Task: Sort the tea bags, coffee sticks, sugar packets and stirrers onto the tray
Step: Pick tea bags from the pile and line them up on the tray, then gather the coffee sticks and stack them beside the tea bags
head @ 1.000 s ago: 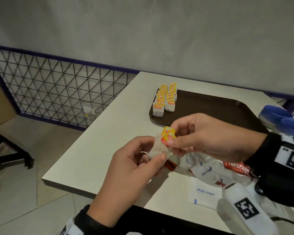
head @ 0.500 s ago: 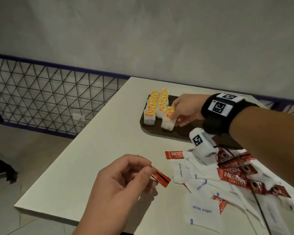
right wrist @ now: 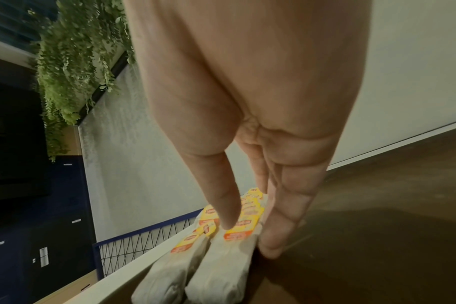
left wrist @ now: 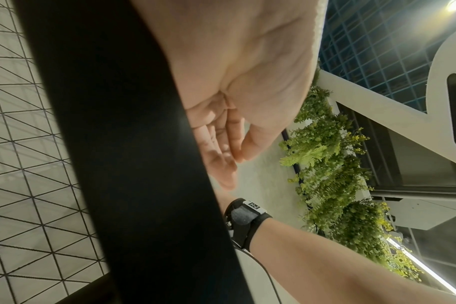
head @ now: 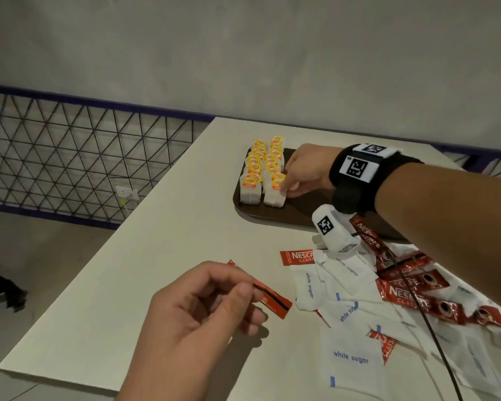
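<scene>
Two rows of yellow-labelled tea bags (head: 258,166) stand at the left end of the dark brown tray (head: 301,209). My right hand (head: 287,189) reaches over the tray and pinches the front tea bag (head: 275,195) of the right row. In the right wrist view its thumb lies on that tea bag (right wrist: 221,267) and its fingers run down the other side to the tray (right wrist: 377,246). My left hand (head: 248,287) hovers near the table's front with fingers loosely curled. It holds nothing, and a red coffee stick (head: 275,303) lies on the table under it.
Red coffee sticks (head: 411,293) and white sugar packets (head: 350,357) lie jumbled on the white table (head: 156,256), right of my left hand. A black cable (head: 425,322) crosses the pile. The table's left edge drops to the floor beside a wire-mesh fence (head: 70,163).
Both hands held one tea bag close in front of me. The left hand let go and stayed low, and the right hand carried the bag to the front of the tray's right row.
</scene>
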Tool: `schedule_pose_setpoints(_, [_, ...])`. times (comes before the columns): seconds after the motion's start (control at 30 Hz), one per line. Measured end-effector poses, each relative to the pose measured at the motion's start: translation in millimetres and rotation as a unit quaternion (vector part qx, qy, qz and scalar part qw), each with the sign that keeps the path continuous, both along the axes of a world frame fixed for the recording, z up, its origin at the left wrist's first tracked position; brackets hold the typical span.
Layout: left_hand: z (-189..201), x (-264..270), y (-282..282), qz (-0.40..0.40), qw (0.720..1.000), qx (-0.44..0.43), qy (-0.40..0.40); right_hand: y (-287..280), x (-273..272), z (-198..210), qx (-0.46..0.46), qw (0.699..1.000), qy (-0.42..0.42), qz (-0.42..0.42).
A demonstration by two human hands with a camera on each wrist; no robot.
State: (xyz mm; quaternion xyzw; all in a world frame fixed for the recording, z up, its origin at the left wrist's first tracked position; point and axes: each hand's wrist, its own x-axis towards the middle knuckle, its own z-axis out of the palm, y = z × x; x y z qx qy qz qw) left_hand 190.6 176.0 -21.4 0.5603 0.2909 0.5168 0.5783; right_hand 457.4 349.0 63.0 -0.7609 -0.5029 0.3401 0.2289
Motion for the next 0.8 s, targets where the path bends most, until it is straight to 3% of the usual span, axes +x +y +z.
schedule_pose_setpoints(0.4, [1.5,2.8,2.2,0.023,1.0,-0.002,0.009,-7.3,-1.5,-6.1,-0.003,1.0,-0.001,0.029])
schedule_pose_setpoints(0.63, [2.2,2.4,1.0,0.032,0.999,0.009,0.007,-61.8,5.1,22.1,0.041,0.998,0.016,0.043])
schedule_pose_setpoints(0.73, [3.3,1.4,0.7,0.031,0.999,0.019,0.027,-101.0,8.2,38.5,0.008,0.99,-0.104,0.1])
schedule_pose_setpoints(0.8, [4.0,0.2,0.8,0.034,0.998,0.025,0.042,-122.7,18.3,43.7,-0.019,0.965,-0.217,0.145])
